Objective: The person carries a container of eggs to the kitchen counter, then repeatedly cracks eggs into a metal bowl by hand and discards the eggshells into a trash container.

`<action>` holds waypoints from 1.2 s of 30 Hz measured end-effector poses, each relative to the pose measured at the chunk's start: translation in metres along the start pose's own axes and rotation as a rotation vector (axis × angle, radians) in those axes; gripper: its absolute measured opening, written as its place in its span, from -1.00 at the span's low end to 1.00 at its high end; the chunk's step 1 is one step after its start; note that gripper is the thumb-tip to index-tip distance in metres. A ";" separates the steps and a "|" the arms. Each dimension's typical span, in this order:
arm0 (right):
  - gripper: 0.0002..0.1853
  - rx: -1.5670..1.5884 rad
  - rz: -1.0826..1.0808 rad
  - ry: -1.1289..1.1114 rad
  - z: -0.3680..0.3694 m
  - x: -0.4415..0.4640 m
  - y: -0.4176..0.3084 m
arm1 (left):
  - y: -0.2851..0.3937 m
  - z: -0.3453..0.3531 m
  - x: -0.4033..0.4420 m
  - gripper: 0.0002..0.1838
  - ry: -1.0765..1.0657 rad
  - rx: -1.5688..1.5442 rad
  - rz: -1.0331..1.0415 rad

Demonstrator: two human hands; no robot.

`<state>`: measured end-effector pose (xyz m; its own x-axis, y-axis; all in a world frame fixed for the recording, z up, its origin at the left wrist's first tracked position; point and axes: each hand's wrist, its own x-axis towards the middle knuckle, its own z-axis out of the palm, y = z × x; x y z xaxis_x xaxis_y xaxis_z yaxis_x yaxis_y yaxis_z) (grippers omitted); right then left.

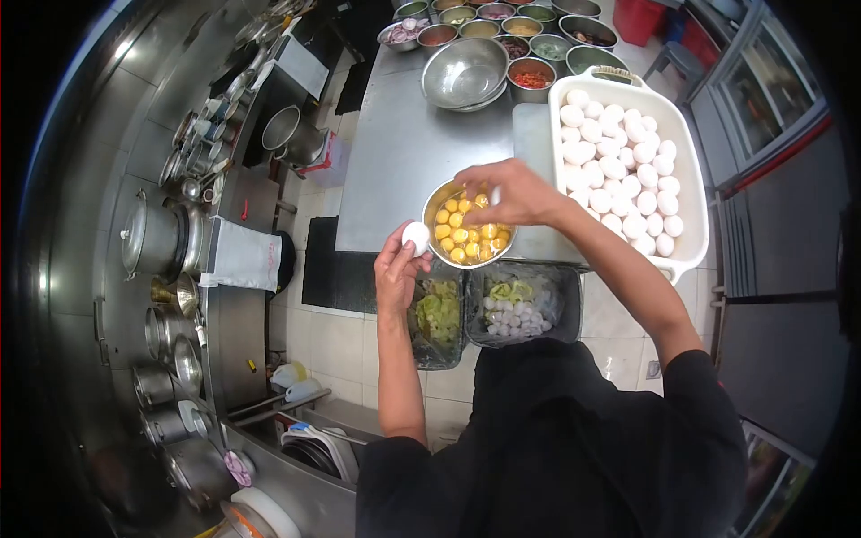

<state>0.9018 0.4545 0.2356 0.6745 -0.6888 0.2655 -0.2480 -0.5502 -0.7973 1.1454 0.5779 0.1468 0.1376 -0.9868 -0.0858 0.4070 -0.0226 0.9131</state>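
Note:
My left hand (397,269) is closed around a whole white egg (416,237), held just left of a metal bowl (430,203). Many raw yolks (459,235) in clear egg white fill this bowl. Over its upper right rim, my right hand (513,193) is bent with its fingers curled. A bit of white eggshell (496,195) shows between those fingers; its full shape is hidden. To the right, a white tub (558,134) is heaped with white eggs (628,175).
Below the table edge stand two lined bins, one with green leaves (439,309), the other with eggshells (516,318). An empty steel bowl (465,72) sits beyond the yolks. Several ingredient bowls (531,79) crowd the far end. Pots (148,235) line the left counter.

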 end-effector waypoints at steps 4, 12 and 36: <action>-0.46 -0.076 -0.174 -0.173 0.017 0.013 0.002 | 0.013 0.023 0.010 -0.61 -0.168 -0.011 -0.022; -0.49 -0.139 -0.032 -0.183 0.020 0.009 0.007 | 0.013 0.036 0.028 -0.59 -0.262 0.111 -0.073; -0.53 -0.453 -0.041 0.030 0.035 -0.008 0.046 | -0.001 0.052 0.042 -0.47 -0.050 1.322 0.656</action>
<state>0.9091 0.4513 0.1784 0.6713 -0.6717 0.3134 -0.5053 -0.7240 -0.4696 1.1037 0.5276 0.1632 -0.0744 -0.8820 0.4654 -0.8184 0.3206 0.4769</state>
